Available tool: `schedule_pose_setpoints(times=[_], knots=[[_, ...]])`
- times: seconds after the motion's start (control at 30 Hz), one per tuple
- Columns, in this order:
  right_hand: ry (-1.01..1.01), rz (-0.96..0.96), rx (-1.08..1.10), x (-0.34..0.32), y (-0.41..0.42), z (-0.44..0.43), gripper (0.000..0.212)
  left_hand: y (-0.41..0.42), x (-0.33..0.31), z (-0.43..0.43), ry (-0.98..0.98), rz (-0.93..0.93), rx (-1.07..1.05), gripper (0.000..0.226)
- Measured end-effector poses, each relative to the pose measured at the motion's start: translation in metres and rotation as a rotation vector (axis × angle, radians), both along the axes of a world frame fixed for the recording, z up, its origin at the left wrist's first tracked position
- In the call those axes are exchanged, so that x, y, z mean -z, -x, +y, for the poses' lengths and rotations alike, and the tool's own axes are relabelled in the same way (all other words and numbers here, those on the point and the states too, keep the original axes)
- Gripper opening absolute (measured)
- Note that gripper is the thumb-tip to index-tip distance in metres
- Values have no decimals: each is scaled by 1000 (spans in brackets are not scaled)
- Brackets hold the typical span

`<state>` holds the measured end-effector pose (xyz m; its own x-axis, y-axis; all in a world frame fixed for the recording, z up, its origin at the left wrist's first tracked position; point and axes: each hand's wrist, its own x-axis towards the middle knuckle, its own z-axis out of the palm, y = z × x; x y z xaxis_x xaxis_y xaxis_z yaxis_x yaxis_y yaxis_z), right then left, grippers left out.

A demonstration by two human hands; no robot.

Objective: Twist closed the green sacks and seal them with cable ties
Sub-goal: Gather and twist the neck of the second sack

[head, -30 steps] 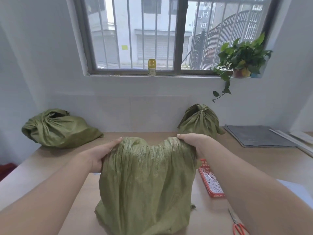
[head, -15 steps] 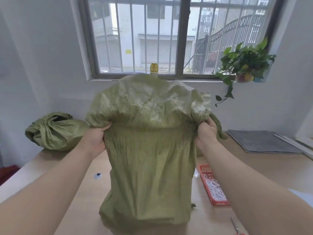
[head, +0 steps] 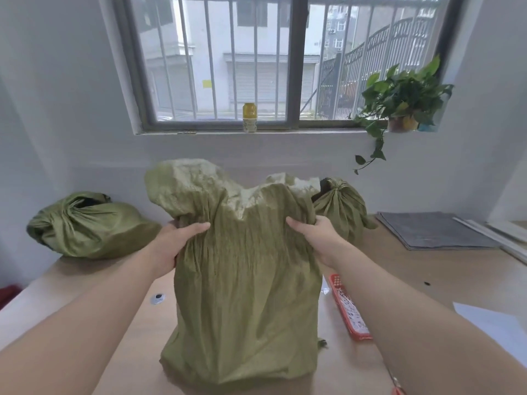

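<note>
Our worktop point(head: 413, 260) runs along the wall under a barred window point(head: 293, 61). Biggest thing on it is the green sack point(head: 245, 295), standing upright in the middle right in front of us. Its mouth isn't twisted yet and flops open above our hands, with the paler inside showing.

A second sack point(head: 91, 226) lies on its side at the far left with its neck bunched. A third sack point(head: 342, 206) sits at the back, just behind the right edge of the middle one, neck gathered on top.

Our left grip point(head: 176, 240) clutches the fabric at the sack's left shoulder, thumb in front and fingers curled round the back. Our right grip point(head: 316, 238) does the same on the right shoulder.

There's a grey mat point(head: 433, 229) far right and a leafy plant point(head: 405, 95) on the sill. A red basket point(head: 349, 309) of white strips lies just right of the sack; they're too small to make out. A yellow bottle point(head: 249, 116) stands mid-sill, and a small round disc point(head: 157, 297) lies left of the sack.
</note>
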<state>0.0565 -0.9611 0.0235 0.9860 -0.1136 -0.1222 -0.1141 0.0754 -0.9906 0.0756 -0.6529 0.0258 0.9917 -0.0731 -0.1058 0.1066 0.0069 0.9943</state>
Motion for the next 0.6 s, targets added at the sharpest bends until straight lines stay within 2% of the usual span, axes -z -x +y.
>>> schedule_pose_setpoints(times=[0.07,0.17,0.37,0.5,0.6], knots=[[-39,-108,117,-1,-2,3,9,-10,7,2,-35,-59,-144,30],[-39,-182,278,-1,-7,1,15,-20,12,7,37,-104,-347,23],[29,-211,344,6,-12,6,21,-20,16,-1,-23,-161,-340,32],[61,-226,332,5,-12,6,23,-18,16,-2,-81,-162,-355,26],[52,-218,329,7,-13,6,24,-18,15,-1,-139,-152,-361,41]])
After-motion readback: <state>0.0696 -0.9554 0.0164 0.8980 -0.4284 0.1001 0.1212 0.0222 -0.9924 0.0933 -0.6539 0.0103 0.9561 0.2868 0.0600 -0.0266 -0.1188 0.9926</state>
